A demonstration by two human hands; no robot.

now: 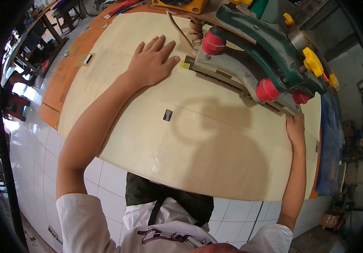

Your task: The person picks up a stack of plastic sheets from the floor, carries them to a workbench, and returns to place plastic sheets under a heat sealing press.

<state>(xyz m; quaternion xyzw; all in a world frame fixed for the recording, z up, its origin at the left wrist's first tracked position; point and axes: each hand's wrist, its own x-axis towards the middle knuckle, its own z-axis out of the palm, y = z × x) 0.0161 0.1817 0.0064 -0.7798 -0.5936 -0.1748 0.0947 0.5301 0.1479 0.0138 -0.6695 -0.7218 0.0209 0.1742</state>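
My left hand (154, 61) lies flat on the cream-coloured sheet (139, 126) covering the table, fingers spread and holding nothing. Its thumb is close to the yellow-marked left end of a long metal bar (223, 80) under a machine. My right hand (295, 124) is closed at the bar's right end; what its fingers hold, if anything, is hidden. Above the bar rises the machine's green metal frame (270, 46), with red-wrapped parts (268, 90) and yellow knobs (313, 62). A small dark piece (168, 115) rests on the sheet between my arms.
At the back stands a yellow-and-black device (179, 5). The table's orange-brown edge (57, 99) shows at the left, with a small black-and-white item (88, 59) nearby. Blue plastic sheeting (331, 143) hangs at the right. Stools (16, 105) stand on the tiled floor.
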